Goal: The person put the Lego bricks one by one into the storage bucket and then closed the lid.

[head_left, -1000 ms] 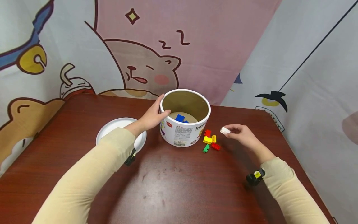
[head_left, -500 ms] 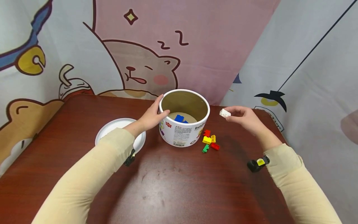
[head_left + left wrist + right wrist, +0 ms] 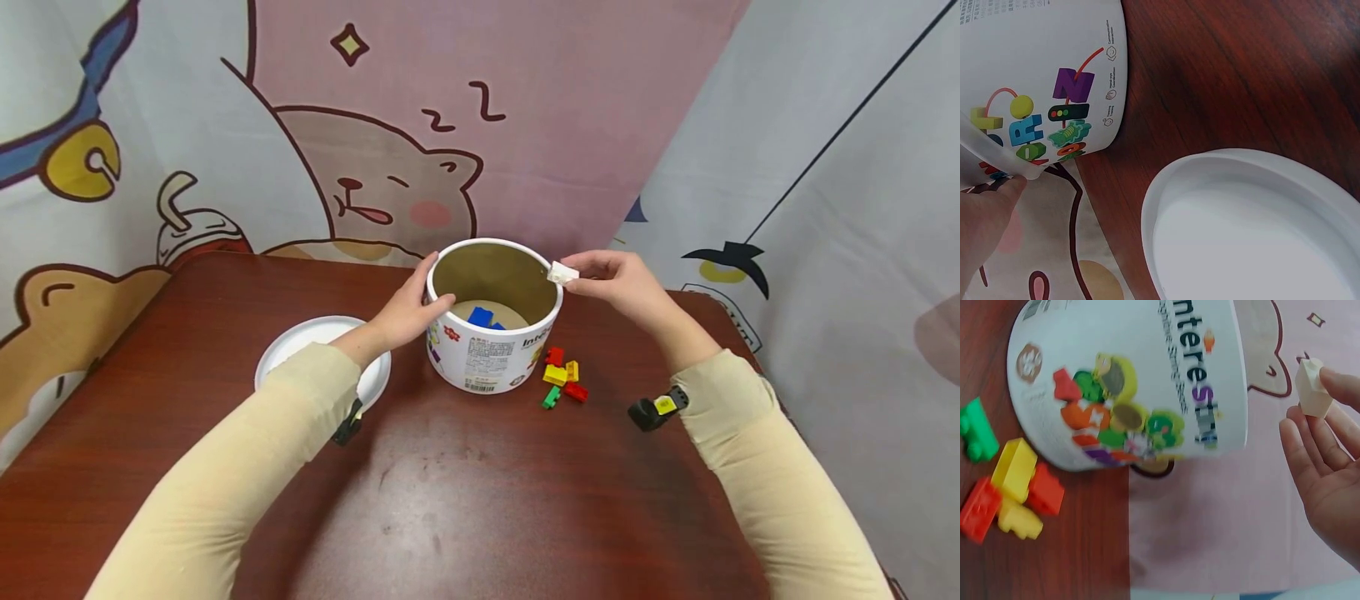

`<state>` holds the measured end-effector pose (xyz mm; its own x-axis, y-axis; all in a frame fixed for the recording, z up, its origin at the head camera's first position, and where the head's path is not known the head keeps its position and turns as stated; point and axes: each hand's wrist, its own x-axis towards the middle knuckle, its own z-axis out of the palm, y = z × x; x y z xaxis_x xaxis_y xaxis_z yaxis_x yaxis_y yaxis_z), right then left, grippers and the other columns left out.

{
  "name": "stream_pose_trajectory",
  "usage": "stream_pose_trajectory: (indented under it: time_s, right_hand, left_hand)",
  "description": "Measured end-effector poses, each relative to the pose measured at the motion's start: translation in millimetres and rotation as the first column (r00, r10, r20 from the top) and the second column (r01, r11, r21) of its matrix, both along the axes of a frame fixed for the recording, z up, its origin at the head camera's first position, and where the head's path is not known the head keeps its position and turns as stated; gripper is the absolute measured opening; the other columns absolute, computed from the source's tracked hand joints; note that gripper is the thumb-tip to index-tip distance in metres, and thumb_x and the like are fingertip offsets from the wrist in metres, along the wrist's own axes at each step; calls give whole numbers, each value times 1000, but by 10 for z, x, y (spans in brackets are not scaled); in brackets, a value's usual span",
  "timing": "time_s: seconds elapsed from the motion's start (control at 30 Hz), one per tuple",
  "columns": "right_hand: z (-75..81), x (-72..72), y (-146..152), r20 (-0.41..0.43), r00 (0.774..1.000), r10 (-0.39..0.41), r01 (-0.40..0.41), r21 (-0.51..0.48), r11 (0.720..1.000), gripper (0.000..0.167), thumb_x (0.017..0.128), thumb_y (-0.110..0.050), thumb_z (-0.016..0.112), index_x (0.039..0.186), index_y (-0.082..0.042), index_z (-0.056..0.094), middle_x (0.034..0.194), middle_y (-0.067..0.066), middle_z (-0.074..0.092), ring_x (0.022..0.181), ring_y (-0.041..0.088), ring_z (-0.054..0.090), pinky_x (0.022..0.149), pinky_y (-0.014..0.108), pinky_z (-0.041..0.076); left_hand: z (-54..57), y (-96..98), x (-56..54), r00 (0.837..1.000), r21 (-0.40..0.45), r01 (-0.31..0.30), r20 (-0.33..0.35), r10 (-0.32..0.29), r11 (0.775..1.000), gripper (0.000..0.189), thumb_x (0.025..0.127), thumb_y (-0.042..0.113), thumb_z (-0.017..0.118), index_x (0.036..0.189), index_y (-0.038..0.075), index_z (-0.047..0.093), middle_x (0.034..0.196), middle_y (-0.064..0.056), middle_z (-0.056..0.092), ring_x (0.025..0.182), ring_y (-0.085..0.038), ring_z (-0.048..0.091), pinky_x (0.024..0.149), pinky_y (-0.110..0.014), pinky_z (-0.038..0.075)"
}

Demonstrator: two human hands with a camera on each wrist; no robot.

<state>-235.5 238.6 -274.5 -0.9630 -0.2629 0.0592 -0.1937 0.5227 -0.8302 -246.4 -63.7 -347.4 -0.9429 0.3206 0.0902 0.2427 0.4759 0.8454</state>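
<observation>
A white round bucket (image 3: 483,362) with printed pictures and lettering stands on the table, its top uncovered. Inside it lie blue toy bricks (image 3: 481,317). My left hand (image 3: 405,315) holds the bucket's left rim, thumb over the edge; the left wrist view shows only part of this hand (image 3: 988,219). Between thumb and fingers my right hand (image 3: 618,283) pinches a white toy brick (image 3: 562,273), level with the bucket's right rim. In the right wrist view that brick (image 3: 1314,389) appears beside the bucket, held at the fingertips.
Right of the bucket lie several loose bricks: green (image 3: 552,397), yellow (image 3: 555,375) and red (image 3: 576,392). A white round lid (image 3: 288,346) rests on the table (image 3: 420,500) to the left, partly under my left forearm. A printed curtain (image 3: 570,125) hangs behind the table.
My right hand has risen and then moved left with the white brick, from above the table's right side to the bucket's rim. The left hand stays on the bucket.
</observation>
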Motion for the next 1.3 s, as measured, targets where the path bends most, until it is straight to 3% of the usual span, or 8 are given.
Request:
stream_pose_trajectory:
  time_s: [0.3,0.47,0.6,0.83,1.0,1.2,1.3]
  right_hand:
    - [-11,-122,-292,-5,1000,17,-17,-13,1000,35,85,-17,68,115,-2,64,88,-5,67,79,11,62,74,21,52]
    - [-24,-149,-356,7,1000,28,-27,-23,999,37,86,-18,66,118,1,62,96,1,68,79,8,63,73,18,52]
    - [-35,-131,-328,10,1000,15,-15,-48,999,36,87,-18,65,118,0,61,99,2,69,81,5,63,76,21,53]
    - [-110,-18,-44,-13,1000,24,-25,-98,995,40,87,-18,65,119,3,56,94,-11,66,83,6,64,75,20,53]
    - [-326,109,233,-6,1000,12,-12,-32,999,39,88,-18,64,121,2,56,95,-12,64,81,2,63,73,18,53]
    - [-736,225,470,65,998,-1,-3,49,999,40,88,-20,65,120,1,56,108,19,63,83,10,65,74,26,55]
    - [-925,288,541,115,993,4,-13,80,997,42,87,-20,66,120,3,56,110,25,62,86,18,65,76,33,56]
  left_hand:
    - [-5,-2,-1,1000,-3,0,4,0,1000,76,93,26,54,151,10,7,154,-16,20,137,-30,31,112,-46,27]
    - [-12,-1,6,1000,-2,0,7,0,1000,76,93,25,54,151,10,7,154,-16,20,137,-30,31,112,-46,27]
    - [-5,-1,7,1000,-1,1,0,-1,1000,76,92,27,54,151,10,8,154,-16,20,137,-31,31,112,-46,27]
    - [10,-4,7,1000,-2,5,11,-5,1000,77,93,27,53,151,10,7,154,-16,20,137,-30,31,112,-46,28]
    - [28,-3,14,1000,-10,3,10,-3,1000,76,93,27,53,151,11,7,154,-15,19,136,-30,31,112,-46,28]
    - [16,-2,7,1000,-17,1,4,-1,1000,76,93,27,53,151,10,7,154,-16,20,137,-30,31,113,-46,27]
    - [1,2,2,1000,-17,1,-4,-1,1000,76,93,27,53,151,10,7,154,-16,20,137,-30,31,113,-45,26]
